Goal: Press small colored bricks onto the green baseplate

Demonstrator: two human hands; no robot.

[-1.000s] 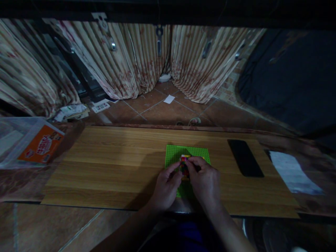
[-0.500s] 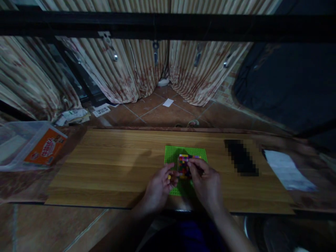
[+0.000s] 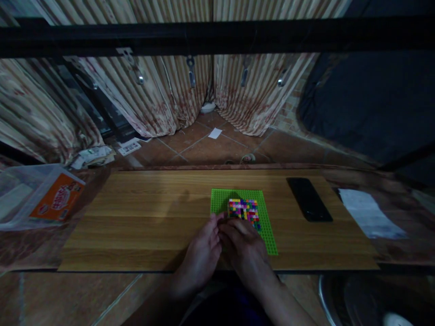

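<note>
A bright green studded baseplate (image 3: 270, 240) lies on the wooden board, with a block of small multicoloured toy bricks (image 3: 243, 208) built up on it. My left hand (image 3: 204, 249) is at the plate's near left side, palm turned inward and fingers curled. Against its fingertips, my right hand (image 3: 246, 246) brings its own thumb and fingers together, back of the hand upward. The right hand covers the near left part of the plate and the lower edge of the bricks. Whatever lies between the fingers of the two hands is hidden.
A black phone (image 3: 309, 199) lies right of the baseplate on the wooden board (image 3: 146, 217). Farther right is a white paper sheet (image 3: 372, 213). A clear plastic box (image 3: 20, 181) with an orange label stands at the far left. Curtains (image 3: 163, 90) hang behind.
My right hand has left the brick block and come down and left to my left hand's fingertips, uncovering more bricks. The yellow spot seen at my left fingers is now hidden.
</note>
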